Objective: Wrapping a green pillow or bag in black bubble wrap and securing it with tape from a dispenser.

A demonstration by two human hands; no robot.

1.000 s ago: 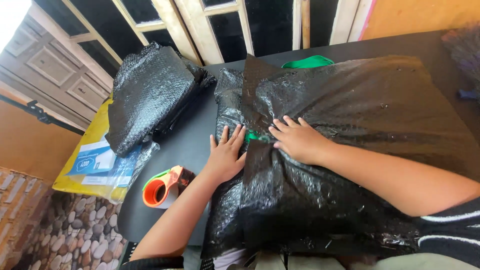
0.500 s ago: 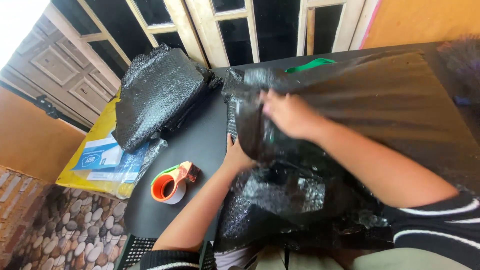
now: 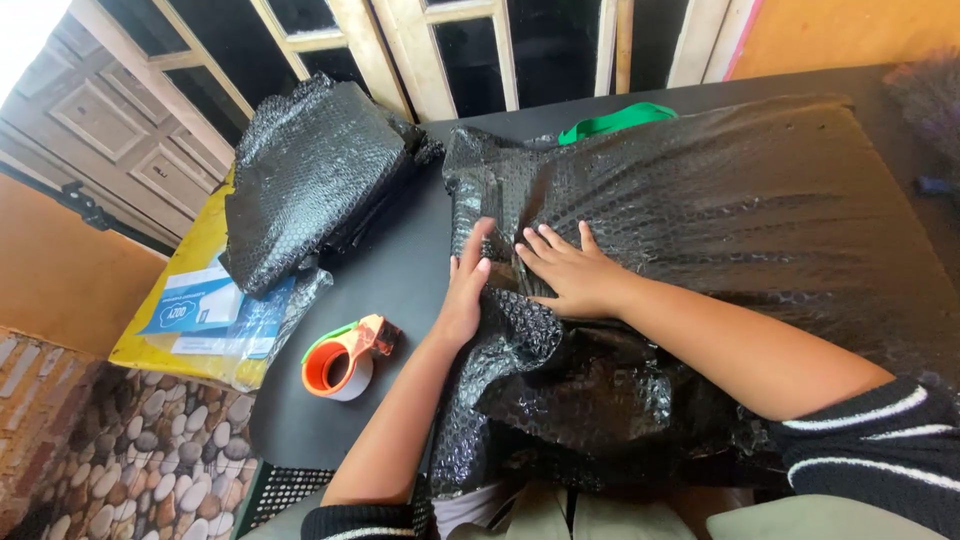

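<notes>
While flat, hands (image 3: 520,275) on bubble wrap (image 3: 700,210)

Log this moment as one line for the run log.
left hand: flat on black bubble wrap bundle | right hand: pressing its folded edge | tape dispenser: on table, left, untouched

Black bubble wrap (image 3: 720,200) sprawls across the dark worktop (image 3: 390,290), a big glossy sheet draped over a bulky, hidden shape. Up top it lies fairly smooth and taut; down at the near edge it bunches into crumpled, shiny folds that spill over the worktop's rim. The left hand (image 3: 465,290) rests on edge against its left side, and the right hand (image 3: 570,272) lies flat, fingers spread, on the wrap just beside it.
</notes>
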